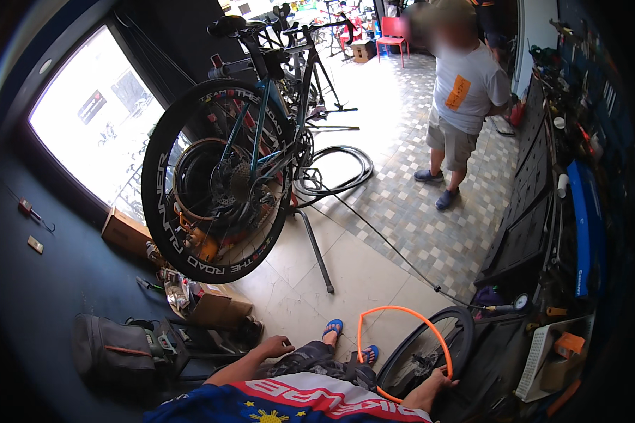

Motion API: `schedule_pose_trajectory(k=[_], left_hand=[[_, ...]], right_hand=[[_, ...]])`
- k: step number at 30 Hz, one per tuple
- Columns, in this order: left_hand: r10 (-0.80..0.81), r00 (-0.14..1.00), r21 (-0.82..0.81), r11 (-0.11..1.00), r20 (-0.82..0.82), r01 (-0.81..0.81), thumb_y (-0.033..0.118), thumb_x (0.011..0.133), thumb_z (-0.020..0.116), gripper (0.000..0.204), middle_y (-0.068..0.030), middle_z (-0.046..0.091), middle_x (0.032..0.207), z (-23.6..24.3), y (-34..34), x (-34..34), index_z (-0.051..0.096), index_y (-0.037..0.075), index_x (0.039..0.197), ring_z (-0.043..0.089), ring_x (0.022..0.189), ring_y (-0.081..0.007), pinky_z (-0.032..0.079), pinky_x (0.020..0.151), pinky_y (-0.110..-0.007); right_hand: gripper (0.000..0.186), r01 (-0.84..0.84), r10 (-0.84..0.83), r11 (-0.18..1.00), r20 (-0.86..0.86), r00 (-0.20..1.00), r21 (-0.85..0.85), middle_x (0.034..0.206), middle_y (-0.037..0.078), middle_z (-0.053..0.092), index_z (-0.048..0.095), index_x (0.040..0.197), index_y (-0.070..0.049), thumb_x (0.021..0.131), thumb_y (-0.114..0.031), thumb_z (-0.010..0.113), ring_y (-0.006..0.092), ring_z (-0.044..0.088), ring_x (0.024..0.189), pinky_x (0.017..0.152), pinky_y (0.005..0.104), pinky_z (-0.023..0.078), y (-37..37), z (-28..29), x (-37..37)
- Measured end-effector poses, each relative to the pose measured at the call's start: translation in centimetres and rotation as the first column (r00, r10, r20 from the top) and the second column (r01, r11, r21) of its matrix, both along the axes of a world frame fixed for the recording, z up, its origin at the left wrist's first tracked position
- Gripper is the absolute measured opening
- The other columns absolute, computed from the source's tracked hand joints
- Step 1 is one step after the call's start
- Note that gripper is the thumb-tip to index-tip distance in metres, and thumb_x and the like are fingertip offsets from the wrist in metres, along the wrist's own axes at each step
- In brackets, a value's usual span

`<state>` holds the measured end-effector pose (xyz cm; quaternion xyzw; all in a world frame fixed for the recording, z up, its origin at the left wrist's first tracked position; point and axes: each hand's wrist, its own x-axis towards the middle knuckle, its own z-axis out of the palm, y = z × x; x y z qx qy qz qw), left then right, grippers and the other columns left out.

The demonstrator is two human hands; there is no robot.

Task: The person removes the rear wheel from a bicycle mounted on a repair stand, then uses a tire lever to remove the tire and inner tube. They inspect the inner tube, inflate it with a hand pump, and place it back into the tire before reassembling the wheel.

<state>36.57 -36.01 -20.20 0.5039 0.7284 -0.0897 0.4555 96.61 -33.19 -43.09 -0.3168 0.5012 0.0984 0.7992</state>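
Note:
My right hand (439,385) is closed around a bright orange band (412,310), which looks like a tyre liner or inner tube and bows up in a wide loop. Beside that hand is a spoked bicycle wheel (466,331) with a black rim; part of it shows through the loop. Whether my fingers also touch the wheel cannot be told. My left hand (279,346) hangs at my left side, loosely curled and holding nothing.
A bicycle (261,141) is raised on a stand (315,254) ahead. A black air hose (381,243) with a gauge (520,302) crosses the floor. Another person (466,92) stands at the far right. Cardboard boxes (219,307) are at left, a white basket (543,359) at right.

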Motion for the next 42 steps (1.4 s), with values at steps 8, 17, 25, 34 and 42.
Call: schedule_pose_trajectory(k=[8, 17, 25, 34, 42], left_hand=[[0.168, 0.985, 0.063, 0.983, 0.048, -0.171, 0.05, 0.091, 0.071, 0.048, -0.0224, 0.074, 0.11, -0.7, -2.6, -2.4, 0.076, 0.005, 0.109, 0.07, 0.104, -0.0371, 0.055, 0.093, -0.044], [0.27, 0.958, 0.054, 0.96, 0.095, -0.276, 0.048, 0.09, 0.072, 0.048, -0.0224, 0.074, 0.111, -4.3, -5.0, -9.1, 0.076, 0.005, 0.11, 0.07, 0.106, -0.0374, 0.054, 0.093, -0.045], [0.168, 0.971, 0.149, 0.97, 0.17, -0.194, 0.046, 0.091, 0.07, 0.049, -0.0221, 0.075, 0.11, -5.5, -3.9, -23.1, 0.075, 0.005, 0.116, 0.072, 0.101, -0.0358, 0.057, 0.09, -0.043], [0.187, 0.946, 0.254, 0.933, 0.265, -0.255, 0.045, 0.092, 0.071, 0.046, -0.0188, 0.077, 0.103, -1.1, 7.0, -37.5, 0.074, 0.004, 0.114, 0.074, 0.096, -0.0326, 0.058, 0.087, -0.042], [0.187, 0.912, 0.427, 0.837, 0.364, -0.342, 0.039, 0.095, 0.069, 0.04, -0.0193, 0.075, 0.108, 1.2, 14.2, -37.4, 0.073, 0.003, 0.113, 0.072, 0.1, -0.0328, 0.057, 0.088, -0.042]], right_hand=[[0.09, -0.629, 0.627, 0.744, -0.089, 0.774, -0.224, 0.156, 0.016, 0.042, 0.039, 0.155, -0.011, 0.086, -0.056, 0.075, 0.0281, 0.046, 0.141, 0.108, 0.042, 0.046, -0.5, 0.5, -3.9], [0.06, -0.867, 0.904, -0.424, -0.189, -0.384, -0.264, 0.118, 0.015, 0.063, 0.05, 0.136, -0.006, 0.095, -0.045, 0.067, 0.0272, 0.067, 0.098, 0.072, 0.0401, 0.058, 4.6, 3.0, -18.4], [0.032, -0.381, 0.539, -0.8, -0.275, -0.796, -0.464, 0.09, 0.008, 0.069, 0.065, 0.116, -0.006, 0.096, -0.03, 0.068, 0.0202, 0.07, 0.073, 0.06, 0.0337, 0.058, 10.2, 6.6, -39.8], [0.044, 0.052, 0.135, -0.341, -0.104, -0.985, -0.939, 0.095, 0.016, 0.076, 0.067, 0.121, -0.001, 0.092, -0.033, 0.075, 0.0246, 0.075, 0.085, 0.079, 0.0366, 0.058, 15.2, 18.5, -60.4], [0.028, -0.566, 0.414, -0.326, 0.424, -0.805, -0.757, 0.095, 0.007, 0.076, 0.069, 0.116, 0.0, 0.096, -0.019, 0.073, 0.0138, 0.071, 0.083, 0.075, 0.0294, 0.055, 21.8, 33.3, -61.9]])
